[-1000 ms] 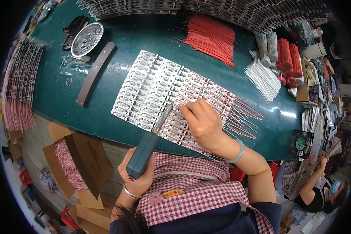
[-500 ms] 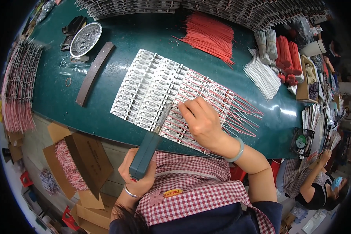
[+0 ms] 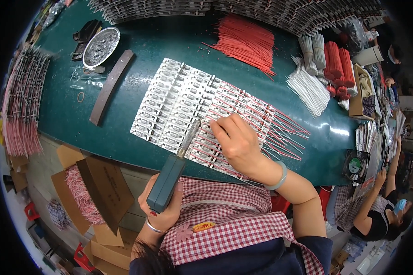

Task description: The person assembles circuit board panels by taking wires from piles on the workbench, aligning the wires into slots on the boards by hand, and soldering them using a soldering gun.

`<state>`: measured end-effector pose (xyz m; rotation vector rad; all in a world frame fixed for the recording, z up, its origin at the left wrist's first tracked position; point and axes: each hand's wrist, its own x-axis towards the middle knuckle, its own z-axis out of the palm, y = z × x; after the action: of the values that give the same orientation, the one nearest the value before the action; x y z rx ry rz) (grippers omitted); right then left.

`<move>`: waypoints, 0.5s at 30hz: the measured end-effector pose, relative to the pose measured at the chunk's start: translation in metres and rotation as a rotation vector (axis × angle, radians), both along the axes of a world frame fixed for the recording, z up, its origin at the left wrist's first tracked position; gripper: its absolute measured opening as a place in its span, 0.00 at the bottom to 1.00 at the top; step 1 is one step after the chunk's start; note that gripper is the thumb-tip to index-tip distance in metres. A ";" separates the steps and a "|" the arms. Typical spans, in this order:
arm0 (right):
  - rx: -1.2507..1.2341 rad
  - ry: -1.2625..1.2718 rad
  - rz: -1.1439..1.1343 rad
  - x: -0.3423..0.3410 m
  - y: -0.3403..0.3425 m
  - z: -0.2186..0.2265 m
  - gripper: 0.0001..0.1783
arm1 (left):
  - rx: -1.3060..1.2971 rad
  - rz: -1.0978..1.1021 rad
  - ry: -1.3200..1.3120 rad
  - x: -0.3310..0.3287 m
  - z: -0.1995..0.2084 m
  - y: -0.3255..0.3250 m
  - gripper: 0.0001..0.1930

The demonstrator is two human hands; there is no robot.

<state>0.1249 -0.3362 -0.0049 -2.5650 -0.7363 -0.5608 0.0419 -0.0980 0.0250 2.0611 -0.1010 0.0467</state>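
Note:
My left hand (image 3: 162, 205) is closed round the dark green handle of a soldering iron (image 3: 166, 183), below the table's near edge. The iron's metal shaft points up and away over a panel of small white parts (image 3: 163, 107) set in rows. Its tip end lies just left of my right hand (image 3: 238, 140). Thumb and forefinger of that hand are pinched together over the panel, apparently on a thin wire whose end is mostly hidden. Red and white wires (image 3: 284, 130) run across the panel's right half and stick out past its right edge.
Behind the panel lies a pile of red wires (image 3: 245, 43), with white wires (image 3: 308, 89) farther right. A metal bowl (image 3: 101, 47) and a brown curved bar (image 3: 111, 89) are at left. A small fan (image 3: 356, 166) stands at right, near a co-worker (image 3: 376, 215).
My left hand and the soldering iron have shifted slightly left and down, drawing the tip back a little. My right hand has stayed in place. The co-worker at right has raised an arm.

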 end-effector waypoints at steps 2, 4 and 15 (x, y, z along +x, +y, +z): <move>0.002 0.007 -0.002 -0.001 0.000 0.000 0.18 | -0.006 -0.004 0.002 -0.001 0.000 0.001 0.12; 0.013 -0.029 -0.003 -0.003 0.000 0.001 0.19 | -0.007 0.012 0.007 -0.003 0.000 0.003 0.12; 0.014 -0.007 -0.005 -0.008 0.004 -0.001 0.17 | -0.025 0.022 0.004 -0.007 -0.004 0.007 0.11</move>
<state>0.1167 -0.3320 -0.0060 -2.5539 -0.7264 -0.5751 0.0350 -0.0910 0.0206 2.0376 -0.0755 0.0575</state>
